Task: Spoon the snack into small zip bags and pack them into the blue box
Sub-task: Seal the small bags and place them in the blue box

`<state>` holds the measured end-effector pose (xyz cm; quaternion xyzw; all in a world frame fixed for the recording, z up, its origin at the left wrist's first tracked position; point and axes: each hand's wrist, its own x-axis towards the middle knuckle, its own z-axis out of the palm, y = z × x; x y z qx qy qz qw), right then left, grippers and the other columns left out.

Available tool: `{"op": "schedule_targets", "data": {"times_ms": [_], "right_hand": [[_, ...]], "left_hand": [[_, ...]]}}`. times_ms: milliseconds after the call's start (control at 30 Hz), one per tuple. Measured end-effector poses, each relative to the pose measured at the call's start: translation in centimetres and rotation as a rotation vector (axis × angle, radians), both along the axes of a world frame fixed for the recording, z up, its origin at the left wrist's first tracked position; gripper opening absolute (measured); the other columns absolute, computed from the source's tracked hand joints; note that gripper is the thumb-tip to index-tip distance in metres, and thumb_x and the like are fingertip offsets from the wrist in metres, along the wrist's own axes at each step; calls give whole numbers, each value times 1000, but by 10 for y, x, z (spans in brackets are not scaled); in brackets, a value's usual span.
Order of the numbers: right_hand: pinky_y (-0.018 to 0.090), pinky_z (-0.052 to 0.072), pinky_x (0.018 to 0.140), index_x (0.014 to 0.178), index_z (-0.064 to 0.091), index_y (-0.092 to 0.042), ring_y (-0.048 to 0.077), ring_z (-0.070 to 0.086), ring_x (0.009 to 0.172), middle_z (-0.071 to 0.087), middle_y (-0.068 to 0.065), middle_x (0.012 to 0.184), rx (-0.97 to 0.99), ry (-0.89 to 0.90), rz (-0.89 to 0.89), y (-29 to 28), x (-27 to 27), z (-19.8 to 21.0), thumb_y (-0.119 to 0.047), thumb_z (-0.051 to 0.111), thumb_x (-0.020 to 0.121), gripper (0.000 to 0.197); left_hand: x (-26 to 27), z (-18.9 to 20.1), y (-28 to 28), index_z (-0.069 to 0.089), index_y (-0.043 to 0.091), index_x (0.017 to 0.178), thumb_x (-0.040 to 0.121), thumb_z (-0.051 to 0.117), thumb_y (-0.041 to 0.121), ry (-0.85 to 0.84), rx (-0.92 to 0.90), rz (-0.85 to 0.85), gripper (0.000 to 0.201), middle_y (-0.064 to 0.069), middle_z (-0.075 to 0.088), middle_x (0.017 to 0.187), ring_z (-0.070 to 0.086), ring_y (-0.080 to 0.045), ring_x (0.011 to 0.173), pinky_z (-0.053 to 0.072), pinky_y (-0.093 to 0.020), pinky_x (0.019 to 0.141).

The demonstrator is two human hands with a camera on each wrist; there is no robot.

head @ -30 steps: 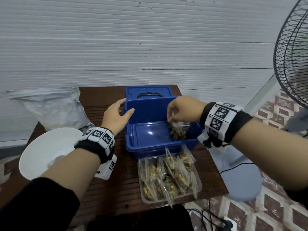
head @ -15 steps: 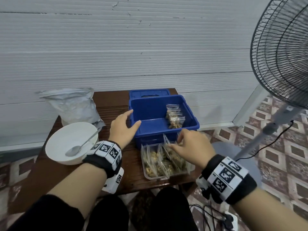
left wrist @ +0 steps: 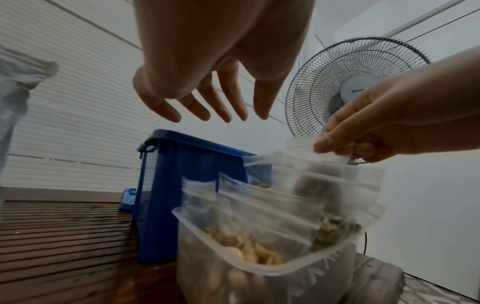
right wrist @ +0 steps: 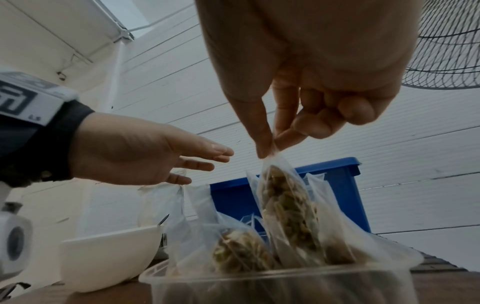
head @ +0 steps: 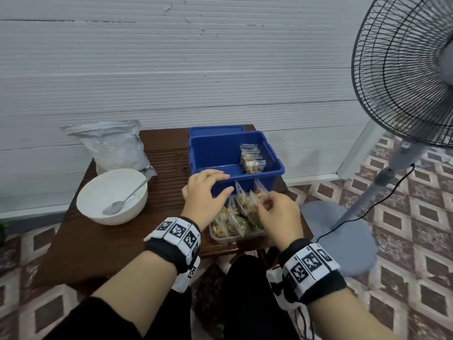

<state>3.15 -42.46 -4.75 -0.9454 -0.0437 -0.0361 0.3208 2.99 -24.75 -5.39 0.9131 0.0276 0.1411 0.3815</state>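
The right hand (right wrist: 306, 86) pinches the top edge of one filled zip bag (right wrist: 285, 214) between the thumb and the first finger, and this bag stands upright among the other filled bags (head: 232, 217) in the clear plastic tray (head: 235, 238) just below the hand. The left hand (head: 204, 195) hovers beside the right one, to its left, with the fingers spread and relaxed, and it holds nothing; its fingertips (left wrist: 171, 113) are above the near edge of the blue box (head: 220, 153). The blue box stands just beyond both hands, touching the far side of the tray or very close to it. Inside the box, at the right wall, a few packed zip bags (head: 251, 159) lean together. The blue lid (head: 215, 130) lies behind the box. To the left of the left hand there is a white bowl (head: 98, 207) with a metal spoon (head: 122, 201) inside, and behind the bowl stands a big grey snack bag (head: 112, 146). All these things are on a dark wooden table (head: 81, 251). To the right of the right hand a standing fan (head: 404, 77) rises from the tiled floor.
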Motion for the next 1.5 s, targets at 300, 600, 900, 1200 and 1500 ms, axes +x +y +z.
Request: {"op": "schedule_targets", "data": {"times_ms": [300,600,900,1200,1500], "right_hand": [[44,47,80,72,61,-29,14,58,75,60,-10,70,239,-98,75,-2,3,8,-23,67,85,15],[21,45,76,91,66,-21,10,60,82,65,-3,85,399,-55,92,1,4,10,-8,64,86,14],[17,46,72,84,50,-34,10,58,74,59,-8,77,529,-174,90,3,4,10,1,64,83,38],[12,41,65,93,50,-31,7,54,65,61,-5,74,626,-142,181,5,2,10,-3,66,84,34],[15,42,69,95,53,-34,5,57,75,62,-2,82,582,-100,193,0,5,10,-9,68,84,31]], "left_hand": [[-2,0,-13,54,54,105,93,59,36,57,-64,-184,22,26,55,115,44,-6,123,30,-46,107],[-6,2,-13,56,44,75,90,65,27,-38,-222,-103,25,24,62,85,55,-5,98,38,-53,99],[-6,6,-14,60,55,85,77,54,61,-4,-295,-152,12,31,64,95,59,-1,102,39,-54,102],[-6,5,-15,60,44,78,87,69,29,-44,-256,-106,19,23,64,87,59,-4,98,41,-53,98],[-7,9,-12,66,26,85,87,70,20,17,-336,-98,8,15,67,85,58,9,81,42,-9,79]]}}
